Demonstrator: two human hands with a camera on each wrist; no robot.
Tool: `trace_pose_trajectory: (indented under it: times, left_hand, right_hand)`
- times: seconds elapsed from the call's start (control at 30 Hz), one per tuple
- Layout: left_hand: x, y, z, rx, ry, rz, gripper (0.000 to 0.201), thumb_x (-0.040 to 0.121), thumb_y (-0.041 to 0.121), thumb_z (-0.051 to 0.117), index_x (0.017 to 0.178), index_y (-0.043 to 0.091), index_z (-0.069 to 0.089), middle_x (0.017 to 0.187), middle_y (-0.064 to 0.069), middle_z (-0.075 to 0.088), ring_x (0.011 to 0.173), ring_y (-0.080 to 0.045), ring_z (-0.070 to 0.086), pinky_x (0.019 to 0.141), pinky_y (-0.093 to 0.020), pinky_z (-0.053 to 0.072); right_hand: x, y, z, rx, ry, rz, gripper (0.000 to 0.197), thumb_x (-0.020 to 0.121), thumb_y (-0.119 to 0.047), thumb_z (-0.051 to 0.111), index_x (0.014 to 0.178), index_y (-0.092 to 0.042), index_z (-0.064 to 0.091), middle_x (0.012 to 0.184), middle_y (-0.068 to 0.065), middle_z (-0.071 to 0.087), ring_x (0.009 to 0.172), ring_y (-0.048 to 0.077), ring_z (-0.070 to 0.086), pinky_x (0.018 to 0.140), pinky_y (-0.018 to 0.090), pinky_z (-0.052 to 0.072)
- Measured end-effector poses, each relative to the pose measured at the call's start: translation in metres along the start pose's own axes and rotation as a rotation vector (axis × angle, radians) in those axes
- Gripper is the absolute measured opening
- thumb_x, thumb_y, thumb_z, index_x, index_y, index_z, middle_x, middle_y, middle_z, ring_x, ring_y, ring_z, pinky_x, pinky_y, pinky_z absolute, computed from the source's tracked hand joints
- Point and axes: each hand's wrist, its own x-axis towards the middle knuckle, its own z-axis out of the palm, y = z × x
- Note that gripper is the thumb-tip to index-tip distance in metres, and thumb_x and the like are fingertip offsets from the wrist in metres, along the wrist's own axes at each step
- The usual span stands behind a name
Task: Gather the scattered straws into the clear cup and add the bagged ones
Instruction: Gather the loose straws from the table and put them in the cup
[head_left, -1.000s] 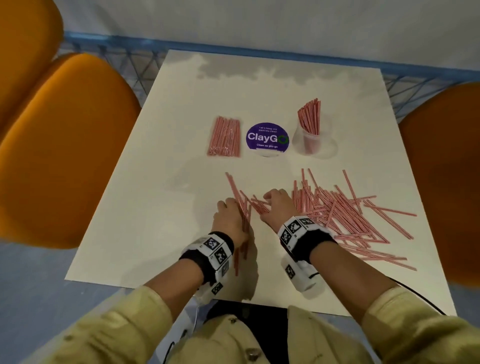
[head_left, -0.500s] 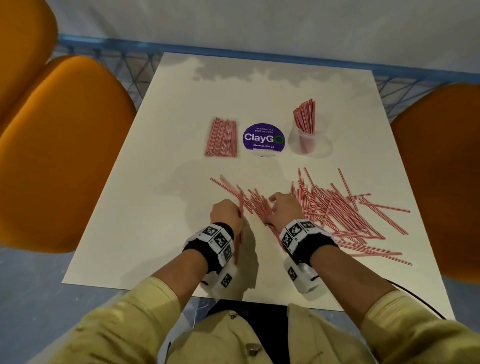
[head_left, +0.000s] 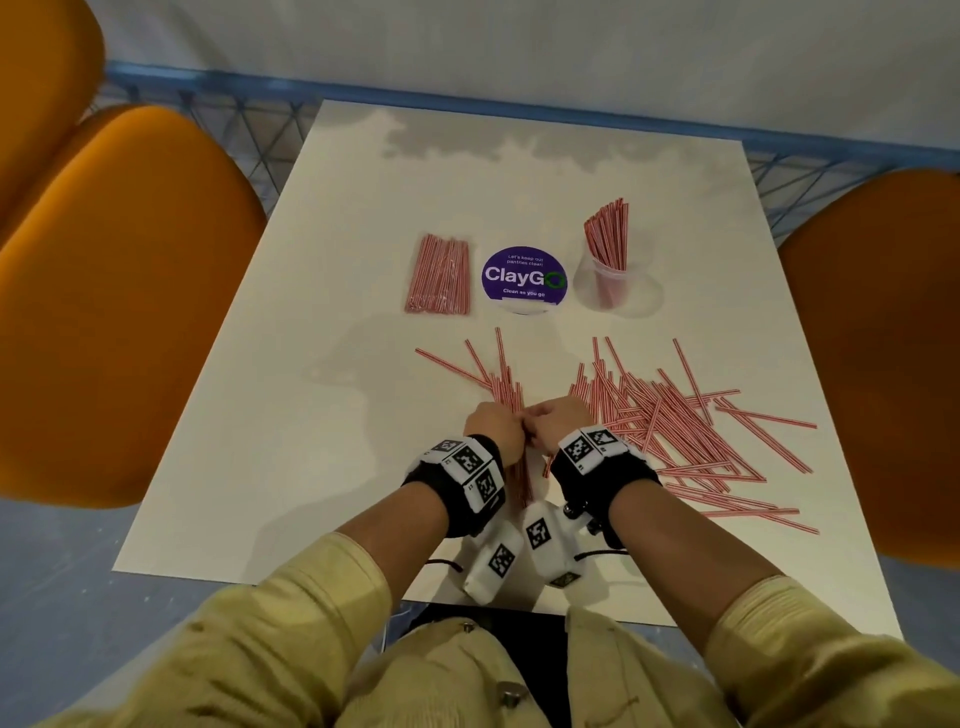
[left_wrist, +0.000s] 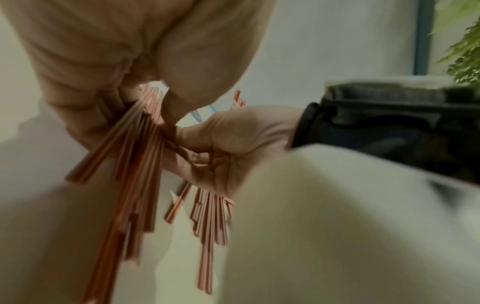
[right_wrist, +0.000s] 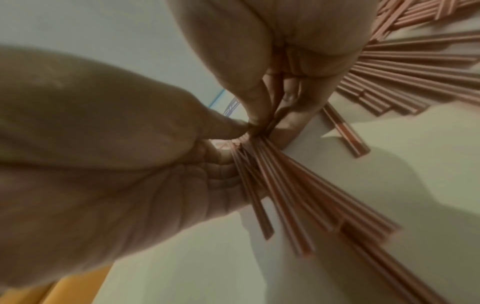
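Note:
On the white table (head_left: 291, 415), my left hand (head_left: 496, 423) and right hand (head_left: 556, 418) meet knuckle to knuckle around a bundle of red-and-white straws (head_left: 506, 387). The left wrist view shows my left hand (left_wrist: 155, 115) curled round the bundle (left_wrist: 135, 164) and the right hand (left_wrist: 228, 144) pinching it. In the right wrist view my right fingers (right_wrist: 262, 107) pinch the same straws (right_wrist: 298, 195). A loose pile of straws (head_left: 675, 426) lies to the right. The clear cup (head_left: 597, 291) at the back right holds several straws. The bagged straws (head_left: 439, 280) lie flat at the back.
A round purple ClayGo sticker (head_left: 523, 278) sits between the bag and the cup. Orange chairs stand at the left (head_left: 119, 301) and right (head_left: 883, 364) of the table. A blue rail (head_left: 467, 104) runs behind the table's far edge.
My hands have closed in on each other. The straws between them, fanned out before, are now drawn into a tighter bundle pointing away from me.

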Motion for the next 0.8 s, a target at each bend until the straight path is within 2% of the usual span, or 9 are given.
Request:
trace_pose_trajectory:
  times: [0.13,0.2,0.27,0.33,0.43,0.6,0.67,0.73,0.8]
  left_hand:
    - [-0.008,0.002,0.0,-0.076,0.007,0.007,0.037,0.101,0.009,0.027,0.129,-0.007,0.045,0.133,-0.023,0.051,0.123,-0.034,0.05,0.078,-0.027,0.043]
    - [-0.006,0.001,0.002,-0.213,-0.017,-0.036,0.04,0.101,0.013,0.031,0.13,-0.012,0.038,0.134,-0.026,0.048,0.125,-0.036,0.047,0.095,-0.033,0.042]
    - [0.001,-0.002,0.005,-0.237,-0.024,-0.036,0.051,0.101,0.027,0.03,0.134,-0.012,0.033,0.133,-0.025,0.05,0.122,-0.035,0.05,0.095,-0.034,0.041]
    - [0.004,-0.001,0.004,-0.259,-0.069,-0.017,0.061,0.1,0.04,0.027,0.133,-0.01,0.036,0.129,-0.024,0.054,0.116,-0.035,0.055,0.089,-0.031,0.042]
    - [0.003,-0.004,0.0,-0.295,-0.044,0.039,0.059,0.099,0.042,0.026,0.13,-0.005,0.043,0.129,-0.023,0.055,0.116,-0.036,0.054,0.095,-0.034,0.042]
    - [0.001,-0.007,-0.015,-0.466,0.085,0.202,0.049,0.102,0.036,0.025,0.133,0.002,0.043,0.133,-0.015,0.053,0.124,-0.028,0.049,0.098,-0.027,0.035]
    - [0.003,-0.005,-0.025,-0.555,0.165,0.236,0.048,0.101,0.037,0.026,0.126,0.002,0.048,0.12,-0.015,0.06,0.113,-0.028,0.056,0.094,-0.029,0.041]
    - [0.008,-0.001,-0.036,-0.691,0.213,0.261,0.039,0.101,0.035,0.028,0.102,0.003,0.05,0.083,-0.009,0.062,0.079,-0.024,0.06,0.07,-0.023,0.05]
    - [0.007,0.005,-0.046,-0.916,0.223,0.275,0.028,0.102,0.029,0.03,0.085,0.012,0.044,0.064,-0.001,0.047,0.056,-0.015,0.049,0.052,-0.019,0.046]
  right_hand:
    - [-0.002,0.004,0.001,0.109,-0.035,0.034,0.025,0.089,-0.007,0.055,0.11,0.002,0.067,0.054,0.0,0.069,0.036,-0.002,0.055,0.036,0.009,0.041]
    - [-0.004,0.005,0.002,0.154,-0.028,0.01,0.026,0.088,-0.003,0.054,0.11,0.003,0.067,0.075,0.01,0.075,0.049,0.007,0.059,0.041,0.01,0.044]
    - [-0.008,0.001,0.002,0.184,-0.024,-0.029,0.027,0.088,0.003,0.051,0.11,0.005,0.066,0.097,0.016,0.07,0.061,0.014,0.058,0.046,0.009,0.048]
    - [-0.011,-0.003,0.003,0.219,-0.027,-0.075,0.028,0.087,0.006,0.049,0.109,0.007,0.066,0.101,0.019,0.068,0.066,0.02,0.061,0.054,0.012,0.052]
    - [-0.015,-0.006,0.002,0.357,-0.03,-0.115,0.03,0.085,0.01,0.05,0.112,0.006,0.064,0.107,0.029,0.067,0.084,0.029,0.065,0.077,0.029,0.056]
    - [-0.016,-0.013,-0.001,0.553,-0.073,-0.195,0.036,0.078,0.009,0.064,0.114,0.004,0.061,0.087,0.018,0.066,0.074,0.019,0.063,0.073,0.021,0.057]
    - [-0.017,-0.017,-0.003,0.566,-0.026,-0.235,0.035,0.078,-0.002,0.07,0.111,-0.005,0.059,0.083,0.005,0.06,0.073,0.015,0.061,0.071,0.022,0.057]
    - [-0.018,-0.018,-0.004,0.492,0.012,-0.239,0.032,0.083,-0.021,0.068,0.111,-0.011,0.058,0.088,0.003,0.06,0.076,0.015,0.059,0.079,0.031,0.054]
    - [-0.022,-0.017,-0.005,0.529,-0.08,-0.167,0.037,0.092,-0.036,0.053,0.116,-0.008,0.055,0.092,0.005,0.059,0.077,0.016,0.057,0.079,0.033,0.052]
